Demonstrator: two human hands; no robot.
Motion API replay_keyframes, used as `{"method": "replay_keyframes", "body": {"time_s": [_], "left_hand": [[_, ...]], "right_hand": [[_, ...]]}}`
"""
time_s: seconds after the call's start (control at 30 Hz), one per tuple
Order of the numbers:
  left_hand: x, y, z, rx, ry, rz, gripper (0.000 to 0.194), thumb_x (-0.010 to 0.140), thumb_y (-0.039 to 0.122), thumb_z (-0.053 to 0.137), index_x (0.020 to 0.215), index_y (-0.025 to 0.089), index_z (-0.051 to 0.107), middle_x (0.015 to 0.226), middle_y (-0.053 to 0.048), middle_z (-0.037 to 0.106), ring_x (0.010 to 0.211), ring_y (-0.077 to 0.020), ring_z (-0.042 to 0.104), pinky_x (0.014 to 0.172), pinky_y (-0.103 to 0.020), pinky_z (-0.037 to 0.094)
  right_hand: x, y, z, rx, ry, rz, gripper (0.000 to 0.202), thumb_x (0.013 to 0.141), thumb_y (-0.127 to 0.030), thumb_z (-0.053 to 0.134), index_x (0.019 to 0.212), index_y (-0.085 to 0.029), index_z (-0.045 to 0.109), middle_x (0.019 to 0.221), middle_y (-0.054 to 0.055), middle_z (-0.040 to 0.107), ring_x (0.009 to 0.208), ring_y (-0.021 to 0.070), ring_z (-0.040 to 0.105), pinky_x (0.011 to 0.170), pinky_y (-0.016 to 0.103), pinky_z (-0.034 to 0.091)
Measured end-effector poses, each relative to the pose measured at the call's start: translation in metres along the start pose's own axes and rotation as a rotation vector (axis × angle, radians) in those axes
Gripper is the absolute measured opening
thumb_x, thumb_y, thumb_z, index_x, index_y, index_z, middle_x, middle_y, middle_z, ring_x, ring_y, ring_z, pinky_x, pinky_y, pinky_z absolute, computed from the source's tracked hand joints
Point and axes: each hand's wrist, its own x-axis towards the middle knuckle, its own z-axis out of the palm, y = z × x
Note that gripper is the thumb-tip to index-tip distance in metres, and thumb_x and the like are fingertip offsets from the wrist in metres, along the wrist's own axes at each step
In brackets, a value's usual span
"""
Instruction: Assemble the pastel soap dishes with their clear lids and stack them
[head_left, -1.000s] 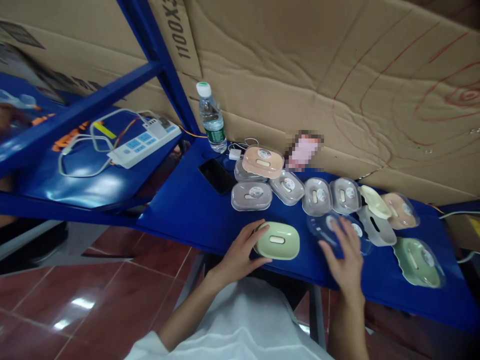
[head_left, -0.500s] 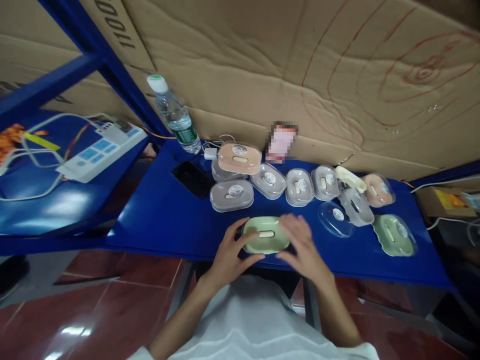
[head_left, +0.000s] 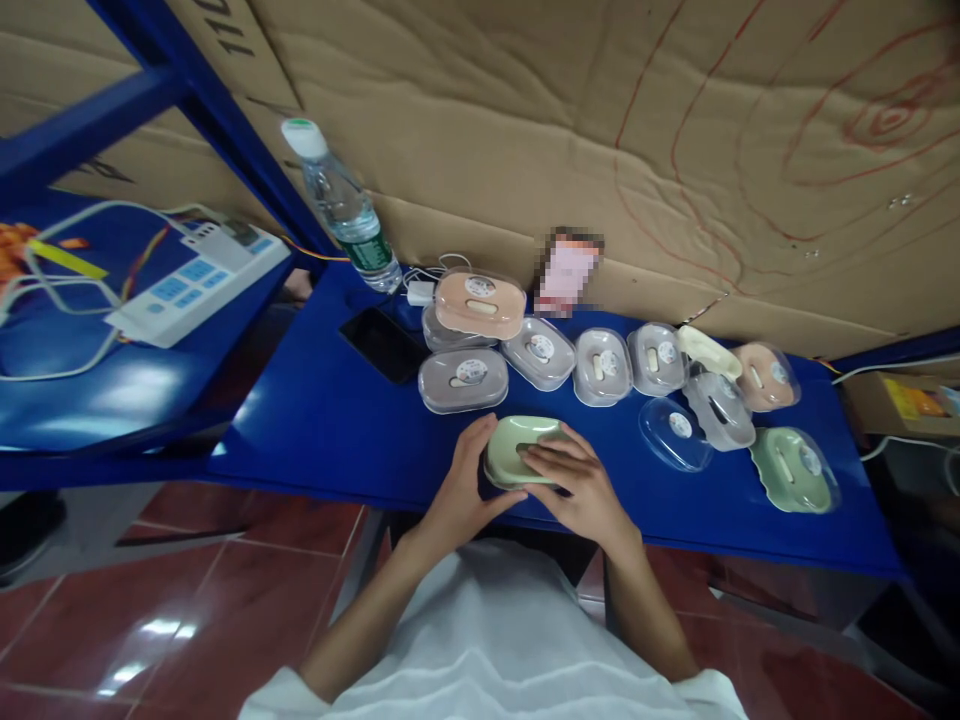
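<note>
A green oval box [head_left: 516, 440] is held near the front edge of the blue table. My left hand [head_left: 466, 490] grips its left end, thumb along the near side. Over the box's right part lies my right hand [head_left: 576, 485], its fingers across the top and covering the middle slot. Behind the box sits a grey box with a clear lid [head_left: 463, 380]. To the right a loose clear lid [head_left: 675, 436] lies flat.
Several grey boxes, a peach box [head_left: 480, 303] and another green box [head_left: 793, 470] stand around. A black phone [head_left: 384, 345], water bottle [head_left: 352, 225] and pink-screened phone [head_left: 568, 275] are farther back. A power strip [head_left: 199, 290] is at left.
My right hand has come down from the right end onto the top of the green box, covering its slot. My left hand stays at the left end. The view has shifted slightly.
</note>
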Motion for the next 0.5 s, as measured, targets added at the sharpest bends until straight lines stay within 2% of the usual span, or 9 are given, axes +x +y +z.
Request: {"method": "replay_keyframes", "body": {"time_s": [0.1, 0.2, 0.27, 0.33, 0.37, 0.43, 0.5], "left_hand": [[-0.004, 0.000, 0.000, 0.078, -0.026, 0.062, 0.095, 0.095, 0.040, 0.081, 0.169, 0.035, 0.022, 0.175, -0.017, 0.026, 0.162, -0.0358, 0.035, 0.126, -0.056, 0.044], [-0.007, 0.002, 0.003, 0.213, -0.039, 0.124, 0.087, 0.099, 0.032, 0.075, 0.169, 0.033, 0.023, 0.177, -0.019, 0.021, 0.165, -0.0357, 0.028, 0.127, -0.059, 0.042], [-0.006, 0.004, 0.005, 0.286, -0.074, 0.153, 0.082, 0.100, 0.030, 0.073, 0.168, 0.028, 0.026, 0.174, -0.020, 0.031, 0.163, -0.0344, 0.031, 0.129, -0.061, 0.038], [-0.004, 0.006, 0.005, 0.333, -0.152, 0.179, 0.071, 0.103, 0.029, 0.069, 0.165, 0.025, 0.036, 0.165, -0.018, 0.048, 0.158, -0.0306, 0.042, 0.132, -0.061, 0.031], [-0.002, 0.007, 0.004, 0.341, -0.195, 0.192, 0.061, 0.104, 0.029, 0.067, 0.160, 0.025, 0.044, 0.159, -0.015, 0.056, 0.154, -0.0284, 0.047, 0.134, -0.061, 0.026], [0.002, 0.009, -0.001, 0.317, -0.243, 0.209, 0.036, 0.106, 0.029, 0.065, 0.141, 0.028, 0.065, 0.149, -0.009, 0.066, 0.148, -0.0255, 0.054, 0.135, -0.060, 0.018], [0.005, 0.010, -0.009, 0.224, -0.249, 0.218, 0.017, 0.104, 0.032, 0.069, 0.119, 0.030, 0.077, 0.143, -0.005, 0.070, 0.143, -0.0239, 0.058, 0.134, -0.057, 0.018]], "right_hand": [[-0.001, -0.011, 0.003, -0.047, 0.066, -0.040, 0.043, 0.102, -0.030, 0.072, 0.144, -0.032, 0.066, 0.131, 0.001, 0.079, 0.126, 0.0238, 0.072, 0.129, 0.058, 0.041], [-0.015, -0.006, -0.021, -0.169, 0.210, -0.058, 0.043, 0.099, -0.024, 0.074, 0.141, -0.030, 0.068, 0.129, 0.003, 0.079, 0.124, 0.0261, 0.073, 0.121, 0.057, 0.048], [-0.025, 0.019, -0.055, -0.308, 0.416, 0.011, 0.037, 0.097, -0.025, 0.077, 0.133, -0.027, 0.073, 0.124, 0.006, 0.080, 0.118, 0.0287, 0.075, 0.113, 0.057, 0.053], [-0.032, 0.060, -0.097, -0.470, 0.605, 0.155, 0.034, 0.098, -0.032, 0.075, 0.130, -0.020, 0.076, 0.123, 0.013, 0.079, 0.117, 0.0322, 0.074, 0.107, 0.056, 0.056], [-0.032, 0.082, -0.117, -0.551, 0.633, 0.237, 0.037, 0.100, -0.036, 0.074, 0.131, -0.016, 0.076, 0.123, 0.017, 0.078, 0.118, 0.0339, 0.074, 0.106, 0.055, 0.056], [-0.029, 0.119, -0.151, -0.660, 0.580, 0.326, 0.043, 0.101, -0.046, 0.071, 0.126, -0.012, 0.078, 0.118, 0.021, 0.079, 0.117, 0.0354, 0.074, 0.105, 0.052, 0.055], [-0.021, 0.130, -0.166, -0.670, 0.493, 0.311, 0.046, 0.103, -0.051, 0.067, 0.126, -0.014, 0.078, 0.127, 0.022, 0.077, 0.124, 0.0362, 0.071, 0.109, 0.054, 0.053]]}}
